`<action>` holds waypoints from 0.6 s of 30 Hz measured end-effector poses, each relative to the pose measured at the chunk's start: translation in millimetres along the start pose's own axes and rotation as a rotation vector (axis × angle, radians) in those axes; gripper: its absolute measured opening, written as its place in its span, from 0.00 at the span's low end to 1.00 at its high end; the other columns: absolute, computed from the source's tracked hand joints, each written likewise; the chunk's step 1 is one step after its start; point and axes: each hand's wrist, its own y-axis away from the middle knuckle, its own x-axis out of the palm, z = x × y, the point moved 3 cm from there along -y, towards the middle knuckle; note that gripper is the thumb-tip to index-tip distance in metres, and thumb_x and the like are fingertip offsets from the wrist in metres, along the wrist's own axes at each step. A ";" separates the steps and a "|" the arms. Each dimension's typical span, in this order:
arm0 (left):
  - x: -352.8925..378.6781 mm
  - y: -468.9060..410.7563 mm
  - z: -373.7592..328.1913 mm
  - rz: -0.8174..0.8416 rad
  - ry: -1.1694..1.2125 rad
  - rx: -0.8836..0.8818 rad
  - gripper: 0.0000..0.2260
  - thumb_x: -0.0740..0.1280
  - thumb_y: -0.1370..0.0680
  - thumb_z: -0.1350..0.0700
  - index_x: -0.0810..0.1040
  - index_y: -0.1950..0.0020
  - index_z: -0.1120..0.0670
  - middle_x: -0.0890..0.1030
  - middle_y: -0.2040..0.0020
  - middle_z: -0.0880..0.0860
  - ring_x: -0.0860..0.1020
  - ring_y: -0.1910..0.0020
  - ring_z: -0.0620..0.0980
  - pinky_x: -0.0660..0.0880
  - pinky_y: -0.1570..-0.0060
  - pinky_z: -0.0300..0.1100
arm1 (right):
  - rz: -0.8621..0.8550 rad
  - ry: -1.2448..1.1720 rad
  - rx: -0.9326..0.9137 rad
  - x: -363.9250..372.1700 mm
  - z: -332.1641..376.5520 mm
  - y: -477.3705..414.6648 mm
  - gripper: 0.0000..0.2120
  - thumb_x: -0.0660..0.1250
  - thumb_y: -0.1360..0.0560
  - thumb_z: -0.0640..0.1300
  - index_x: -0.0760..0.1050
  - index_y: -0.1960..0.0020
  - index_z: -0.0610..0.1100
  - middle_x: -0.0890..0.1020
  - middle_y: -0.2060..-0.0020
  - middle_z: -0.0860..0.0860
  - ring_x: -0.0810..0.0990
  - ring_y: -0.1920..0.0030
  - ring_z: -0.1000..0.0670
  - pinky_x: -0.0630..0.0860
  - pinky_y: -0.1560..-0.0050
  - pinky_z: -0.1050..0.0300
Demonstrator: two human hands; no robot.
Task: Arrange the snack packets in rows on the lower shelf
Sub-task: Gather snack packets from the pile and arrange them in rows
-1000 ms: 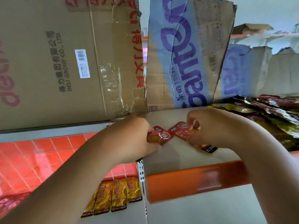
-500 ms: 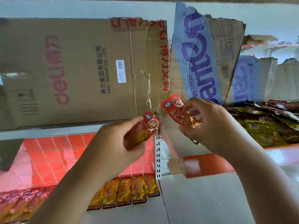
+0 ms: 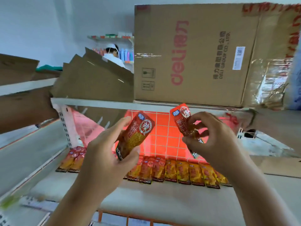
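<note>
My left hand (image 3: 107, 154) grips a red and orange snack packet (image 3: 136, 134), held upright above the lower shelf (image 3: 146, 199). My right hand (image 3: 210, 141) pinches one or more similar red packets (image 3: 182, 121) by the lower end. Both are in mid air in front of the red grid back panel (image 3: 164, 136). On the lower shelf a row of orange snack packets (image 3: 179, 173) lies side by side along the back, with a few more packets (image 3: 71, 160) at the left end. My left hand hides the middle of that row.
A large brown cardboard box (image 3: 195, 54) with red lettering stands on the upper shelf (image 3: 101, 102). Flattened cardboard (image 3: 91, 79) leans to its left. A person in white (image 3: 112, 54) is in the background. A loose piece of cardboard (image 3: 280, 167) lies at right.
The view has swung left and down from the neighbouring shelf bay to this one. Both hands, each holding a packet, now hover over the lower shelf with its row of packets.
</note>
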 end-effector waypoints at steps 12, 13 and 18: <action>-8.1 40.3 112.5 0.020 -0.144 -0.191 0.25 0.69 0.29 0.41 0.79 0.32 0.46 0.81 0.45 0.39 0.78 0.43 0.39 0.77 0.45 0.40 | 0.221 0.043 0.147 127.4 -36.3 -4.5 0.18 0.76 0.31 0.54 0.74 0.44 0.56 0.75 0.51 0.58 0.75 0.53 0.59 0.67 0.60 0.68; 1.3 40.5 121.7 0.042 -0.150 -0.194 0.26 0.69 0.29 0.41 0.79 0.32 0.46 0.80 0.45 0.38 0.77 0.43 0.38 0.77 0.44 0.40 | 0.237 0.056 0.164 135.4 -43.7 -6.1 0.19 0.76 0.30 0.55 0.74 0.43 0.55 0.74 0.50 0.57 0.75 0.52 0.58 0.66 0.60 0.70; 52.3 38.7 160.0 0.157 -0.179 -0.181 0.25 0.71 0.29 0.43 0.79 0.32 0.46 0.75 0.43 0.30 0.74 0.41 0.35 0.68 0.42 0.26 | 0.308 0.133 0.291 174.6 -88.7 -8.6 0.19 0.76 0.29 0.55 0.74 0.43 0.52 0.72 0.53 0.56 0.74 0.57 0.56 0.66 0.62 0.66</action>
